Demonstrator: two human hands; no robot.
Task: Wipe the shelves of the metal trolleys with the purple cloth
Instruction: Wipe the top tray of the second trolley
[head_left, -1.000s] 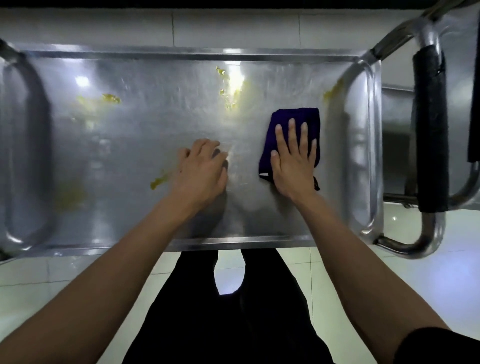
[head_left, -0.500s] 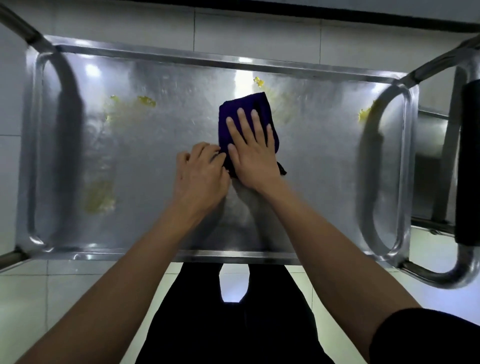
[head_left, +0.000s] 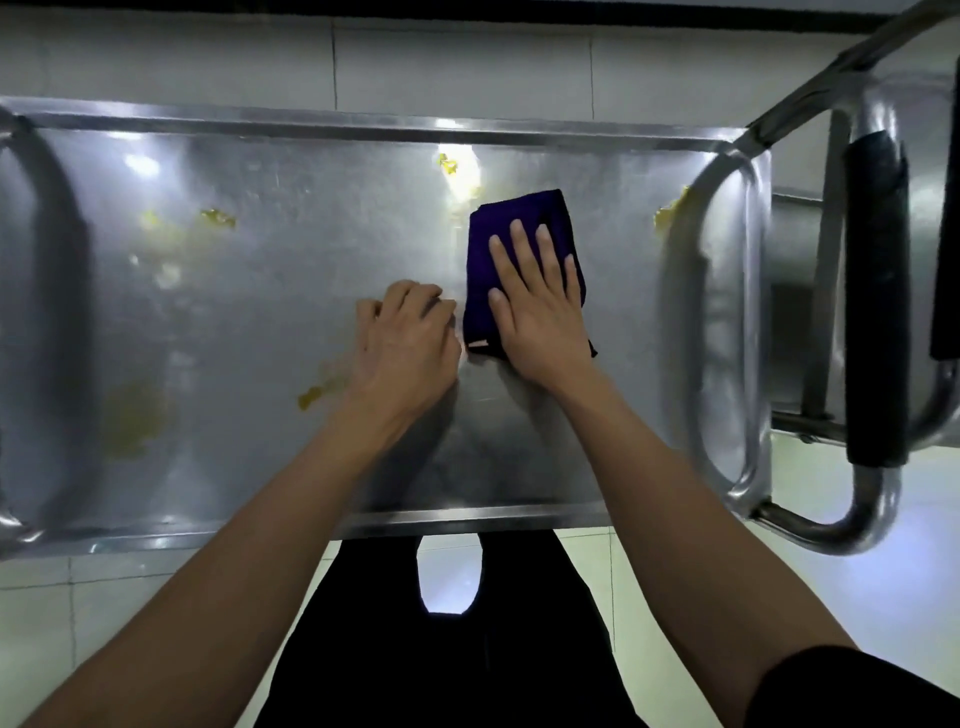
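The purple cloth (head_left: 524, 260), folded into a pad, lies flat on the trolley's top shelf (head_left: 291, 291), right of centre, with the right hand (head_left: 535, 306) pressing it down, fingers straight and spread, not curled round it. Half a second ago the cloth sat nearer the shelf's middle, and a second ago further right, so the hand is sweeping it side to side; this looks like mid-wipe on this patch. The left hand (head_left: 405, 343) rests on the bare metal just beside the cloth, fingers curled under and holding nothing, bracing. Yellow smears remain: just beyond the cloth at the far rim (head_left: 449, 165), by the right end (head_left: 670, 213), at far left (head_left: 218, 218) and near left (head_left: 132, 421), and beside the left wrist (head_left: 311, 399). To the right stands a handle with a black grip (head_left: 878, 291). Nothing blocks the cloth's path except the bracing left hand.
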